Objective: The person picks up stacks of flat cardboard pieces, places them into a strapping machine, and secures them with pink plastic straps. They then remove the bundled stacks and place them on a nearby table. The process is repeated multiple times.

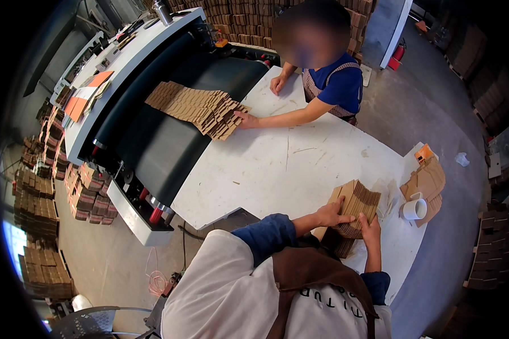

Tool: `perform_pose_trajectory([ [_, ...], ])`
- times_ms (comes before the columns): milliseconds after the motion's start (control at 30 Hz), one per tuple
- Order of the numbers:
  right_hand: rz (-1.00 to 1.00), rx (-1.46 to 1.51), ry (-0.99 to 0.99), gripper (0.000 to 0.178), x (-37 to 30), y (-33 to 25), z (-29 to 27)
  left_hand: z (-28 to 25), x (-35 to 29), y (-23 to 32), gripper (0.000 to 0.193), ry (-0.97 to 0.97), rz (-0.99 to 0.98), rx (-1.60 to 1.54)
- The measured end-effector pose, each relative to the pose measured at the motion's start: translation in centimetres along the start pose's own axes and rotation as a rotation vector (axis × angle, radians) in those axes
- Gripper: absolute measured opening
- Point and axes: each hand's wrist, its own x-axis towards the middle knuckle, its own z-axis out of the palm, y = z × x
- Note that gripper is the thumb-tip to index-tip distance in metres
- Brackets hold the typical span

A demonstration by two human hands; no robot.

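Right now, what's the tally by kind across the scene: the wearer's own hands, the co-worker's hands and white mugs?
Wearer's hands (left hand, right hand): 2
Co-worker's hands: 2
White mug: 1
Total: 5

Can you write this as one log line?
left hand: on brown cardboard stack; right hand: at its right edge; co-worker's hand: touching fanned cardboard pieces; white mug: right of stack

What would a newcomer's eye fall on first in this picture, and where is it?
First, left of centre near the top, a fan of brown cardboard pieces spread mostly over the dark belt, with a co-worker's hand at its end. Then, right of centre and lower, the person's left hand and right hand holding a brown cardboard stack.
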Motion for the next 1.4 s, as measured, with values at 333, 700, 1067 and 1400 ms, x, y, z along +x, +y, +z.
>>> perform_pose_trajectory([
  [333, 0.011, -0.015, -0.001, 0.058, -0.2, -0.5, -0.1, -0.1, 0.1, 0.0, 0.115, -0.003, 0.004, 0.003],
  [700, 0.035, -0.055, -0.002, 0.061, -0.2, -0.8, -0.1, -0.2, -0.2, 0.1, 0.116, -0.001, 0.003, -0.019],
  [1067, 0.003, 0.018, -0.001, 0.063, 0.2, 0.5, 0.1, 0.1, 0.0, -0.3, 0.118, 0.012, 0.011, -0.007],
  [1400, -0.002, 0.012, 0.021, 0.064, 0.3, 0.9, 0.2, 0.0, 0.0, 0.0, 0.116, 0.000, 0.003, -0.011],
])
